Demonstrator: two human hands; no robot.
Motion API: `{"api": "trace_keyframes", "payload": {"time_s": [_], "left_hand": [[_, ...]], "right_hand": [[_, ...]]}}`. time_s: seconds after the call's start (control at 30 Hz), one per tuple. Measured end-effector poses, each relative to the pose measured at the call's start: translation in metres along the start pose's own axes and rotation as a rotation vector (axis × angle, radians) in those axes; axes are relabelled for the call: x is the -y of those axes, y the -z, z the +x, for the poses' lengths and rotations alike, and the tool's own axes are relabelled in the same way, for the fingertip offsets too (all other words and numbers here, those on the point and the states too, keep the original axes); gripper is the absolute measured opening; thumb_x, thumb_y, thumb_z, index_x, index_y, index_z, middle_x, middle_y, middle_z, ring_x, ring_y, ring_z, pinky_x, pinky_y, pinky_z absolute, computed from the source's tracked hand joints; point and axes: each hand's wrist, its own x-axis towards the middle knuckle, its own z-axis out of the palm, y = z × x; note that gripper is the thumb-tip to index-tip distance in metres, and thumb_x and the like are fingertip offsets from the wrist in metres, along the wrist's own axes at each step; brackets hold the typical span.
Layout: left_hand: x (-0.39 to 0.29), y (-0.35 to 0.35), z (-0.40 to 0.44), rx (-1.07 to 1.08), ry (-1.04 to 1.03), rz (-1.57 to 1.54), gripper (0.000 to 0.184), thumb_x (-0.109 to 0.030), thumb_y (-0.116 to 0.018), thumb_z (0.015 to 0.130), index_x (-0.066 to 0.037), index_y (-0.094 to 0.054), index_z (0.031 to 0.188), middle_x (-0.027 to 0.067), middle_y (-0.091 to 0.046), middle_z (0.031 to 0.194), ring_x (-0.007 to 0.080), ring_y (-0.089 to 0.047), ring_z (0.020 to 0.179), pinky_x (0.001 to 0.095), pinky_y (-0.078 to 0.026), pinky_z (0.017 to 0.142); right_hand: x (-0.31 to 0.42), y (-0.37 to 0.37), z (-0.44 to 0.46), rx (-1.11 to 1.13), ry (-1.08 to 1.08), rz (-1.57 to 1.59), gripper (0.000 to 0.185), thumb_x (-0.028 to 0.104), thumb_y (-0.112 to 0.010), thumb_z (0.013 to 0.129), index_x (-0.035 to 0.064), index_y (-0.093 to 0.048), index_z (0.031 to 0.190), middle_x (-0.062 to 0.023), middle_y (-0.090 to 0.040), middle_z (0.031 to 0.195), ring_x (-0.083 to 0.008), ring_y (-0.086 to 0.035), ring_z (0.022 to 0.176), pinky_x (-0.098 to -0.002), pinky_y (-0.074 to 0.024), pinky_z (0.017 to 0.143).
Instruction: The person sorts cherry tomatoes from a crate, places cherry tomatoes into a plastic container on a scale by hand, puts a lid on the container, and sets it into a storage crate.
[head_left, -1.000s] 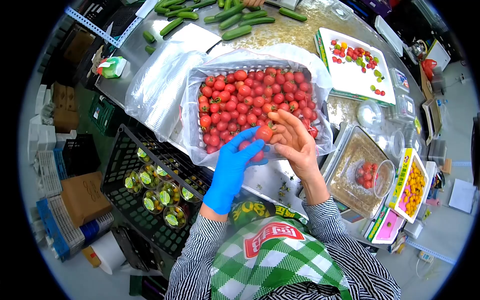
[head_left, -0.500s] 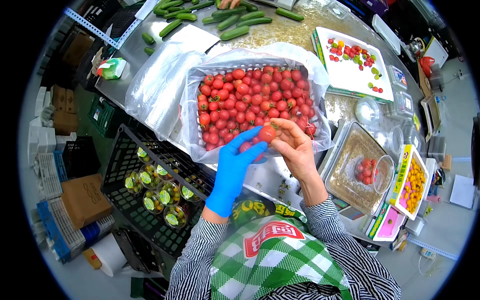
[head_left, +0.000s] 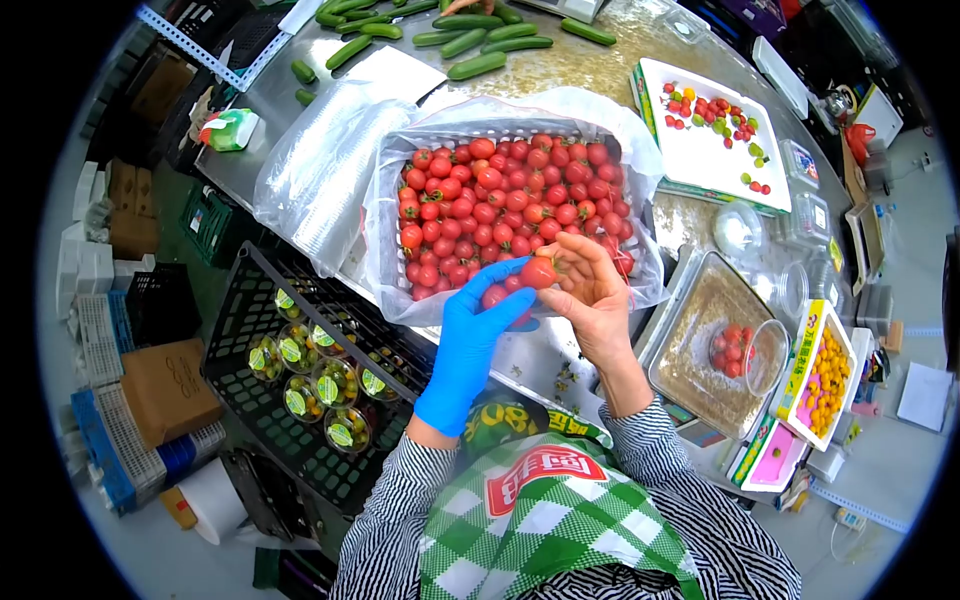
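My left hand [head_left: 472, 325], in a blue glove, is closed around small red tomatoes at the near edge of a lined crate. One tomato [head_left: 538, 272] shows at its fingertips, between both hands. My bare right hand [head_left: 592, 295] is curled beside that tomato, its fingers touching or very near it; whether they grip it or its stem is hard to tell. Beyond the hands, many red tomatoes [head_left: 490, 200] with some green stems fill the crate, whose clear plastic liner [head_left: 640, 150] folds over the rim.
Left are stacked clear lids [head_left: 325, 180] and a black crate [head_left: 290, 430] of labelled cups. Right are a metal tray [head_left: 715, 330] with a tomato cup [head_left: 733, 350], a white tray [head_left: 715, 75], and a box of yellow tomatoes [head_left: 825, 380]. Cucumbers [head_left: 478, 66] lie behind, near a person's hand.
My right hand's fingers have drawn in closer around the held tomato. The tomato has shifted slightly right, still at my left fingertips. The other person's hand has moved over the cucumbers.
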Motion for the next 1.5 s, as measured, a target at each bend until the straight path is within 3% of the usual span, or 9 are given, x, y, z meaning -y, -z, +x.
{"api": "trace_keyframes", "payload": {"time_s": [0.17, 0.27, 0.57, 0.67, 0.97, 1.07, 1.27, 1.5], "left_hand": [[0.002, -0.002, 0.007, 0.003, -0.11, 0.12, 0.038, -0.008, -0.065, 0.082, -0.003, -0.058, 0.12, 0.0087, -0.06, 0.115, 0.0152, -0.06, 0.099, 0.0289, -0.055, 0.076], [0.007, -0.003, 0.013, -0.024, -0.156, 0.168, 0.038, -0.006, -0.065, 0.083, -0.003, -0.058, 0.12, 0.0086, -0.06, 0.113, 0.0155, -0.06, 0.098, 0.029, -0.055, 0.076], [-0.004, -0.009, 0.02, 0.028, 0.038, 0.03, 0.033, -0.009, -0.07, 0.081, -0.004, -0.062, 0.113, 0.005, -0.062, 0.108, 0.0112, -0.059, 0.094, 0.0256, -0.053, 0.079], [0.002, -0.006, 0.025, 0.025, -0.095, 0.223, 0.037, -0.006, -0.068, 0.08, -0.003, -0.06, 0.115, 0.008, -0.062, 0.109, 0.0149, -0.06, 0.098, 0.0276, -0.054, 0.076], [0.0, -0.013, 0.03, 0.022, -0.181, 0.218, 0.039, 0.004, -0.065, 0.079, -0.003, -0.06, 0.117, 0.0087, -0.06, 0.116, 0.0165, -0.059, 0.103, 0.0282, -0.055, 0.08], [0.0, -0.013, 0.031, 0.024, -0.194, 0.223, 0.039, 0.001, -0.066, 0.08, -0.003, -0.06, 0.118, 0.0086, -0.06, 0.115, 0.0165, -0.059, 0.102, 0.0278, -0.056, 0.079], [-0.004, -0.01, 0.031, 0.101, 0.014, 0.161, 0.039, -0.005, -0.067, 0.081, -0.004, -0.059, 0.119, 0.0085, -0.061, 0.112, 0.0156, -0.06, 0.099, 0.0282, -0.055, 0.078], [-0.007, -0.014, 0.03, 0.12, -0.05, 0.16, 0.041, -0.002, -0.067, 0.082, -0.006, -0.059, 0.122, 0.0059, -0.06, 0.117, 0.0125, -0.058, 0.102, 0.027, -0.054, 0.082]], "right_hand": [[0.003, 0.012, 0.003, 0.086, -0.075, -0.016, 0.058, -0.003, -0.065, 0.082, 0.0, -0.04, 0.134, -0.0143, -0.05, 0.131, -0.0204, -0.053, 0.115, -0.0334, -0.0455, 0.095], [0.006, 0.012, 0.005, 0.063, -0.08, 0.037, 0.058, -0.005, -0.064, 0.082, 0.0, -0.04, 0.134, -0.0144, -0.051, 0.129, -0.0213, -0.053, 0.116, -0.034, -0.046, 0.096], [0.005, 0.018, 0.011, 0.102, 0.129, -0.17, 0.06, -0.013, -0.06, 0.079, -0.0011, -0.039, 0.133, -0.0149, -0.05, 0.129, -0.0241, -0.051, 0.119, -0.0359, -0.0418, 0.101], [0.01, 0.018, 0.011, 0.091, 0.107, -0.165, 0.059, -0.013, -0.06, 0.079, -0.0014, -0.039, 0.134, -0.0152, -0.05, 0.129, -0.0245, -0.051, 0.12, -0.0357, -0.0409, 0.102], [0.01, 0.021, 0.013, 0.024, -0.004, -0.056, 0.057, -0.006, -0.063, 0.082, -0.0018, -0.04, 0.133, -0.0132, -0.053, 0.121, -0.0216, -0.053, 0.114, -0.0347, -0.0445, 0.097], [0.009, 0.021, 0.014, 0.005, 0.06, -0.09, 0.057, -0.006, -0.065, 0.081, -0.0021, -0.041, 0.132, -0.0131, -0.054, 0.12, -0.021, -0.053, 0.113, -0.033, -0.0458, 0.095], [0.008, 0.023, 0.013, 0.065, 0.196, -0.252, 0.059, -0.012, -0.062, 0.078, -0.0016, -0.041, 0.132, -0.0134, -0.054, 0.12, -0.0214, -0.053, 0.112, -0.0354, -0.0421, 0.099], [0.021, 0.02, 0.014, 0.025, 0.136, -0.18, 0.067, -0.011, -0.063, 0.077, -0.0007, -0.035, 0.138, -0.0139, -0.052, 0.121, -0.0211, -0.052, 0.114, -0.035, -0.0415, 0.097]]}}
